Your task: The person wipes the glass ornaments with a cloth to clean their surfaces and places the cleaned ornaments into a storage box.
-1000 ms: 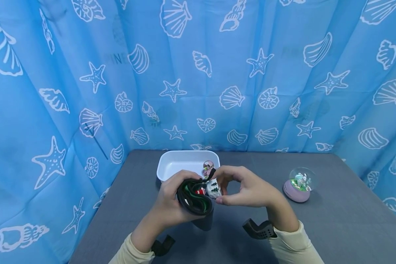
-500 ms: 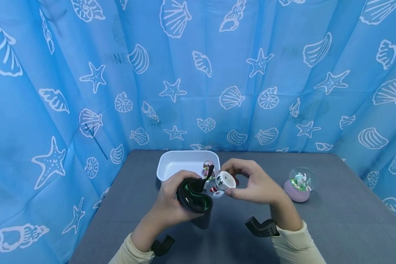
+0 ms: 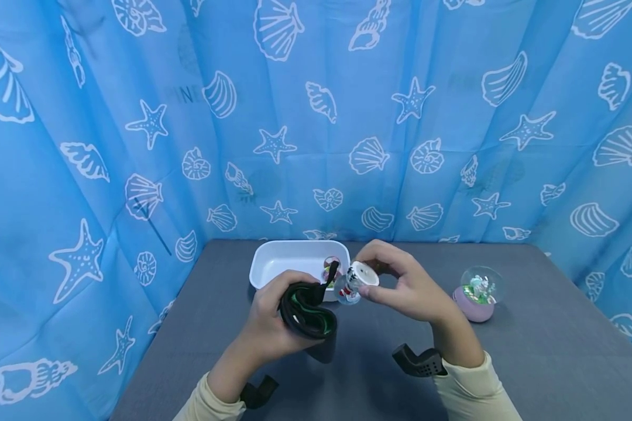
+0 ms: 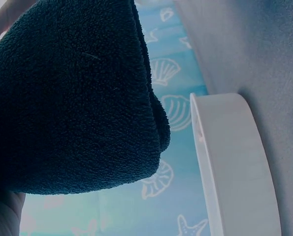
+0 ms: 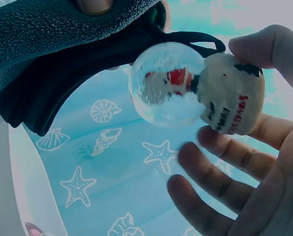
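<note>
My left hand (image 3: 268, 318) grips a dark fuzzy cloth item (image 3: 300, 333), curled over, with green showing inside its opening and a loop strap at the rim. The left wrist view shows its fuzzy outside (image 4: 72, 108) close up. To its right, my right hand (image 3: 402, 286) pinches the white base of a small snow globe (image 3: 354, 283) between thumb and index finger. This globe is tilted with its clear dome toward the cloth. The right wrist view shows a red-and-white figure inside the dome (image 5: 168, 83) and lettering on the base. Other right fingers are spread below it.
Behind the hands stands a white tub (image 3: 274, 257), with a small pinkish globe (image 3: 330, 264) at its right end. A purple-based snow globe (image 3: 474, 301) stands on the grey table (image 3: 548, 351) at right. A blue shell-patterned curtain (image 3: 379, 117) borders the table.
My right hand has drawn the snow globe out of the cloth's opening, up and to the right, turning its base toward the head camera. The left hand has barely moved.
</note>
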Available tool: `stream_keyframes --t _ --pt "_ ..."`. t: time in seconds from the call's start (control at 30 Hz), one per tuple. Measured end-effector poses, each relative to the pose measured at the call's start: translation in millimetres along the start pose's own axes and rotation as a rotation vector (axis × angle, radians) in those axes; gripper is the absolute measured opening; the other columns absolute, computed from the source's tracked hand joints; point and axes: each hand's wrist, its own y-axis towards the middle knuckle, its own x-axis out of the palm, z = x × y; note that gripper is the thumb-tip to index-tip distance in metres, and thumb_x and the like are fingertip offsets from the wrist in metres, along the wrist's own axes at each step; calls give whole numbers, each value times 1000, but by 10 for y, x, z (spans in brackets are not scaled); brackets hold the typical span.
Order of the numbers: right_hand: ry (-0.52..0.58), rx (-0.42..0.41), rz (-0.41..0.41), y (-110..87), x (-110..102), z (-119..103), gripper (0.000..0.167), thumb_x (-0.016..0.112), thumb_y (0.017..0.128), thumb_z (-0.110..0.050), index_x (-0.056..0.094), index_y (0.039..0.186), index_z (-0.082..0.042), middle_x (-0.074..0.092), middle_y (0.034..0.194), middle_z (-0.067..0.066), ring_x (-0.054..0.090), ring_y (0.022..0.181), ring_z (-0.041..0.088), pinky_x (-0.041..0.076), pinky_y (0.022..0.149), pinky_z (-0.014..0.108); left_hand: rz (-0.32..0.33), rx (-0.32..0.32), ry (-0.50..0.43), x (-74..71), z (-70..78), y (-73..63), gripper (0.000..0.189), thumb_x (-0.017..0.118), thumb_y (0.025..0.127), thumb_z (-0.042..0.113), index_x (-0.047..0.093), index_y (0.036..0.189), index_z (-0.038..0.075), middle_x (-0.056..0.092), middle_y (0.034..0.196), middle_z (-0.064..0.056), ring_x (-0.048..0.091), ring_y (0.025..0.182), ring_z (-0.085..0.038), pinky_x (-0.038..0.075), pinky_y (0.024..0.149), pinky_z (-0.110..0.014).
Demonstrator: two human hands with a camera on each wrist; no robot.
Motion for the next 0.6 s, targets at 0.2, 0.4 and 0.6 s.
stream_keyframes --t 0.2,0.4,0.6 --pt "77 105 6 -4 26 -29 38 70 93 6 64 128 -7 68 128 16 72 89 16 65 73 34 5 3 -3 -2 0 2 67 94 71 8 61 130 5 70 121 -9 71 106 -21 59 98 -26" --pt "141 146 4 7 48 -30 37 68 94 9 59 128 -3 66 132 27 74 89 17 66 73 38 -4 -13 -5 -12 11 -1 68 94 71 7 61 130 6 70 121 -8 71 107 -20 59 98 -26" --pt "130 133 13 27 55 -43 41 68 94 9 58 130 -7 67 136 19 71 97 18 65 76 34 -2 -24 -8 -19 15 0 69 95 70 7 61 130 7 70 121 -8 71 107 -20 59 99 -27"
